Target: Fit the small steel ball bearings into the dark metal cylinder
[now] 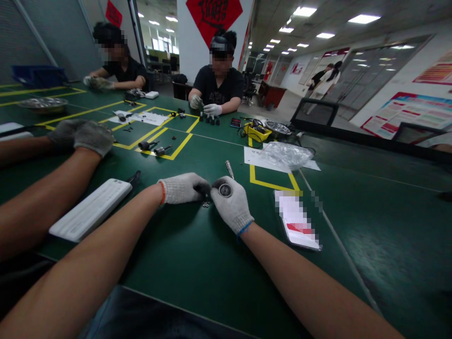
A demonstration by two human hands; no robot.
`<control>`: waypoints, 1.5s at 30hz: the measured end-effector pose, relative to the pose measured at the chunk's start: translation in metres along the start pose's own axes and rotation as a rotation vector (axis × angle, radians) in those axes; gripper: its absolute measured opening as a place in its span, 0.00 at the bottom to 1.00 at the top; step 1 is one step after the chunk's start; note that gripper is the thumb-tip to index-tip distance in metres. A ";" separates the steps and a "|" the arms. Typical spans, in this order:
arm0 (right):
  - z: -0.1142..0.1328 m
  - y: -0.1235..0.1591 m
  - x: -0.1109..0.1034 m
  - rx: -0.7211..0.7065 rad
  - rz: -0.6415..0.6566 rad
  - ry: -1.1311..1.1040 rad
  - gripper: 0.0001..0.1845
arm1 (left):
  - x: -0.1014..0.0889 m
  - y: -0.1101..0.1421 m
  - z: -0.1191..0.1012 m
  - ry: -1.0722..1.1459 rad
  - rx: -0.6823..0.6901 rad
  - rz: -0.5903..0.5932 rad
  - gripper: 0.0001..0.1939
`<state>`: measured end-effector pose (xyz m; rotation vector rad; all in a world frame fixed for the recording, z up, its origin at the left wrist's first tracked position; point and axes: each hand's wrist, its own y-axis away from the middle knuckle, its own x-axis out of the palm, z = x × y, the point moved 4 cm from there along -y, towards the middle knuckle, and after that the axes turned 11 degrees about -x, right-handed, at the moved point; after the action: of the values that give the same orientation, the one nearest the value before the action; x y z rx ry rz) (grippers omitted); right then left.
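My right hand (233,203), in a white knit glove with a blue cuff, is closed around a round, metal-rimmed dark part (225,190) whose circular end faces up. A silver rod-like piece (229,168) shows just beyond that hand; whether it joins the round part I cannot tell. My left hand (185,188), gloved with an orange cuff, has its fingers curled together close to the right fingertips. What its darkened fingertips hold, if anything, is hidden. Several small metal nuts or rings (205,204) lie on the green table (169,254) just below the fingertips.
A white power strip-like box (92,207) lies left of my forearm, beside a neighbour's gloved hands (93,136). A phone (298,220) lies to the right. Plastic wrap (287,155) covers paper behind it. Two cylindrical shafted parts (162,149) sit ahead. Co-workers' gloved hands (212,109) work opposite.
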<state>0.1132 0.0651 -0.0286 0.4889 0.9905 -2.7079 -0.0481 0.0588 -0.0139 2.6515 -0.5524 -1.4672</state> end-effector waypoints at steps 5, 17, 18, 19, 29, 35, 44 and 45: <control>0.000 0.000 0.000 0.005 0.003 -0.003 0.04 | -0.001 0.002 0.000 0.018 0.007 0.014 0.13; -0.002 -0.001 0.001 -0.019 0.002 0.008 0.04 | -0.001 0.004 0.000 0.046 -0.122 0.063 0.14; -0.002 -0.001 0.001 -0.022 0.002 0.013 0.04 | -0.001 0.004 0.000 0.031 -0.128 0.054 0.13; -0.001 -0.001 0.001 -0.025 0.001 0.018 0.04 | -0.001 0.003 0.000 0.018 -0.130 0.046 0.13; 0.000 -0.001 0.001 -0.022 0.023 0.037 0.04 | -0.005 0.002 0.002 0.020 -0.114 -0.001 0.09; 0.001 -0.001 0.002 -0.014 0.037 0.044 0.04 | -0.033 0.018 -0.015 0.105 -0.009 -0.455 0.09; 0.002 0.000 0.004 -0.068 0.067 0.115 0.07 | -0.019 0.037 -0.063 0.018 0.194 -0.478 0.04; 0.002 0.000 0.004 -0.078 0.072 0.129 0.07 | -0.017 0.036 -0.064 -0.027 0.194 -0.469 0.03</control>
<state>0.1090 0.0635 -0.0283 0.6780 1.0843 -2.5913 -0.0129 0.0229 0.0428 3.0689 -0.0709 -1.6281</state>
